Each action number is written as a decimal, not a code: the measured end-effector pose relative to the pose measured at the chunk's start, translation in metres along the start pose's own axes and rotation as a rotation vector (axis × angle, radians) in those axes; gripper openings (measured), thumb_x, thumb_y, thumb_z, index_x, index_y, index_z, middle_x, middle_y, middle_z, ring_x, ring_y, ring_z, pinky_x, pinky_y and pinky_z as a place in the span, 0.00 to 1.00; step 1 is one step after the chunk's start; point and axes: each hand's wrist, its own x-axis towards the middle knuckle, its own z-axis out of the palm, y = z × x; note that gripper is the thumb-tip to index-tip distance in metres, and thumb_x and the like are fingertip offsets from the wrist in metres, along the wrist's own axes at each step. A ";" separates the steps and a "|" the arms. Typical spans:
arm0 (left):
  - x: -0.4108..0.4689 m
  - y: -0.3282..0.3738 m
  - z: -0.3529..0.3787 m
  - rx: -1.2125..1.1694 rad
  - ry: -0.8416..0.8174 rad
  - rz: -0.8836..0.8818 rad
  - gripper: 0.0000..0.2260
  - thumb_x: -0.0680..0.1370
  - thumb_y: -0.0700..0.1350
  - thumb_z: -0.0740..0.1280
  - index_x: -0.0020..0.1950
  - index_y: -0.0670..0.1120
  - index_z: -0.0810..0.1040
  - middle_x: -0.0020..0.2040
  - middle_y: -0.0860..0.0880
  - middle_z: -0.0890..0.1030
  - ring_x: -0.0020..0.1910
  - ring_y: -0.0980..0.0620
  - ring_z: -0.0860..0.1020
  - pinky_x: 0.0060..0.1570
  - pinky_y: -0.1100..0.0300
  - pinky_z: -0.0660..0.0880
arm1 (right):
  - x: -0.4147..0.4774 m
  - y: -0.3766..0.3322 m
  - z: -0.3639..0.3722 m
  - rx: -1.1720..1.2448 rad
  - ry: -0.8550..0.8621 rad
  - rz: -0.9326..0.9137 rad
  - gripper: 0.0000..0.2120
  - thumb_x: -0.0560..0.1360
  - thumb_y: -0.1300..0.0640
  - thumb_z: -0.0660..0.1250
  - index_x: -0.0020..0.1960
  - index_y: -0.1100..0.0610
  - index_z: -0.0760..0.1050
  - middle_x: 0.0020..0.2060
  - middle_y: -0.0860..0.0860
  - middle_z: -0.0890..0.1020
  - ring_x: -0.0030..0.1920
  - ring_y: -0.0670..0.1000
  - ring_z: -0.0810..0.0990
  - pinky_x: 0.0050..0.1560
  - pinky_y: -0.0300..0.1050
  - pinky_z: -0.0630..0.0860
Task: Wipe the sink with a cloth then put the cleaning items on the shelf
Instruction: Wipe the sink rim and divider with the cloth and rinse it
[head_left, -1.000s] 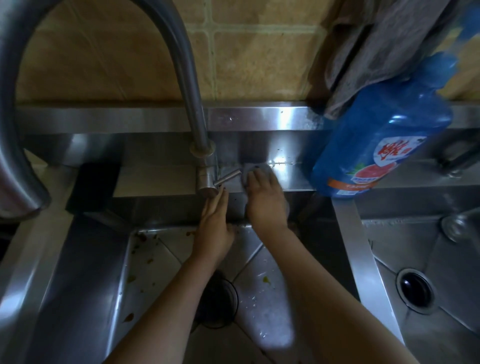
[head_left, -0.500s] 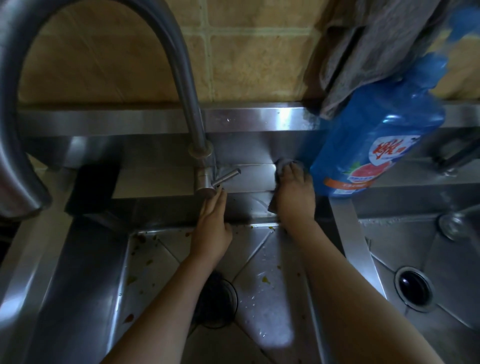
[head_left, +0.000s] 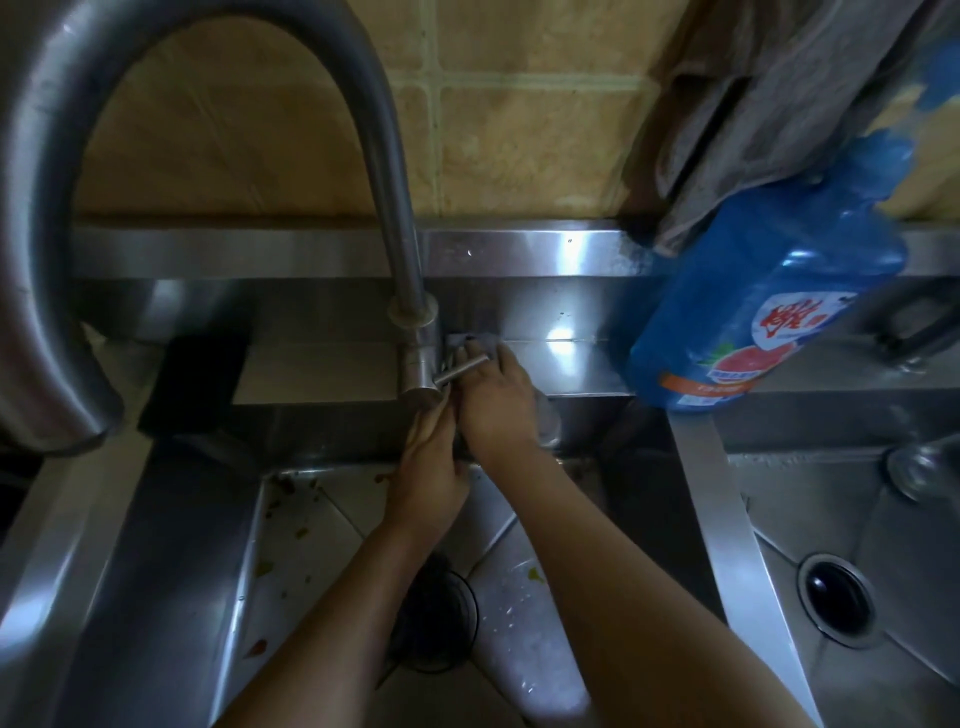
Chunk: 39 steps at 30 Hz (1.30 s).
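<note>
My right hand (head_left: 493, 400) lies flat on a pale grey cloth (head_left: 462, 341) and presses it onto the sink's back ledge (head_left: 566, 358), right beside the faucet base (head_left: 415, 358). The cloth shows only past my fingertips; my hand hides the rest. The faucet's small lever (head_left: 462, 370) crosses over my fingers. My left hand (head_left: 431, 467) rests with straight fingers against the back wall of the left basin (head_left: 291, 545), just below the lever, touching my right wrist. It holds nothing. A blue detergent bottle (head_left: 753, 312) stands on the ledge to the right.
The tall curved spout (head_left: 47, 312) arches over the left side. A black block (head_left: 195, 379) sits left on the ledge. Food scraps dot the left basin around its drain (head_left: 436, 613). A grey towel (head_left: 753, 104) hangs above the bottle. The right basin has a drain (head_left: 836, 597).
My right hand has slid the cloth left along the ledge, from beside the blue bottle back to the faucet base. My left hand stays below the lever.
</note>
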 end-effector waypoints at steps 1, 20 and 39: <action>0.000 0.000 0.000 -0.003 0.000 -0.007 0.35 0.72 0.33 0.64 0.75 0.52 0.55 0.75 0.51 0.58 0.74 0.50 0.56 0.71 0.55 0.54 | 0.001 0.002 -0.001 -0.008 -0.014 -0.031 0.20 0.79 0.58 0.54 0.71 0.55 0.65 0.73 0.52 0.63 0.74 0.55 0.55 0.73 0.51 0.54; -0.001 0.006 -0.004 0.075 -0.011 -0.019 0.35 0.72 0.32 0.60 0.75 0.49 0.53 0.76 0.53 0.52 0.75 0.50 0.50 0.66 0.67 0.48 | -0.023 0.073 -0.039 -0.098 0.060 0.331 0.33 0.71 0.63 0.67 0.73 0.54 0.59 0.74 0.52 0.58 0.69 0.61 0.60 0.68 0.55 0.64; -0.008 0.012 -0.024 -0.043 -0.135 0.021 0.27 0.76 0.34 0.59 0.74 0.44 0.58 0.76 0.48 0.56 0.75 0.54 0.51 0.69 0.68 0.47 | -0.041 0.064 -0.055 0.517 0.196 0.311 0.16 0.75 0.64 0.66 0.62 0.60 0.75 0.59 0.57 0.78 0.52 0.48 0.77 0.52 0.21 0.64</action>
